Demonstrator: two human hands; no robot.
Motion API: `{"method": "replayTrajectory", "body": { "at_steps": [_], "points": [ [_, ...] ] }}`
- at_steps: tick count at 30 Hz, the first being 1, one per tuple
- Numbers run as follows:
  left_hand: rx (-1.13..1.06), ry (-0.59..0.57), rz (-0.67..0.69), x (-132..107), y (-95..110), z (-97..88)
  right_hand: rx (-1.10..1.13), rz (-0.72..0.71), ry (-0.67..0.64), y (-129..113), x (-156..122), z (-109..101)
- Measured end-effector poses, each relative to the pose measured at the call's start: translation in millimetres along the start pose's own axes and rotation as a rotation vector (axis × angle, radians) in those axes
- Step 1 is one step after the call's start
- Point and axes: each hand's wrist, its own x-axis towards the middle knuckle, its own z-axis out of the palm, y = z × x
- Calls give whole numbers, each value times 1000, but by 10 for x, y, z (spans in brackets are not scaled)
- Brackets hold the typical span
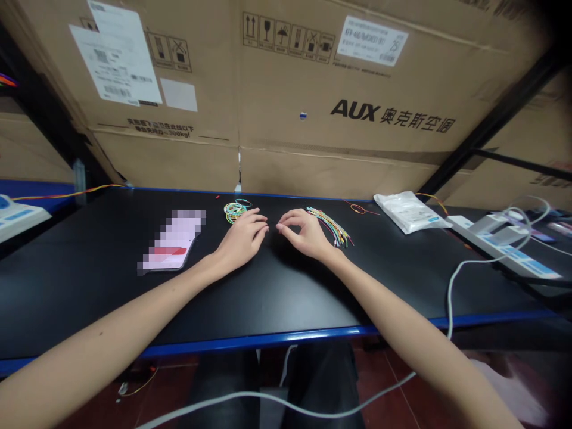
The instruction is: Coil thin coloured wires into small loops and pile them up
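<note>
Both my hands rest on a black table point(277, 292) with a blue edge. My left hand point(243, 235) has its fingers curled together, pinching something thin and dark I cannot make out. My right hand point(304, 233) pinches with thumb and forefinger at the same spot, facing the left. A coil of yellow, green and blue wires point(235, 210) lies just behind my left hand. A loose bundle of coloured wires point(331, 226) lies right beside my right hand.
A pixelated flat card or phone point(172, 243) lies to the left. A white plastic bag point(409, 211) and a white power strip point(504, 245) with a cable sit at right. Large cardboard boxes point(286, 95) wall the table's back. A small orange wire loop point(357, 208).
</note>
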Motion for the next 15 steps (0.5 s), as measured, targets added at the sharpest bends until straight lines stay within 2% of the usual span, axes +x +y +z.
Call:
{"method": "replayTrajectory", "body": {
  "at_steps": [4,6,11,15],
  "points": [
    [-3,-126,-43,-19,-37,61,-147,-13,-93,99,-32,34],
    [3,-154,-40,-26,-55,88,-197,-11,-122,143,-48,51],
    [23,-121,-31,-32,-87,112,-200,-33,-112,193,-64,102],
    [22,-83,-25,-31,-86,113,-173,-39,-56,199,-56,137]
  ]
}}
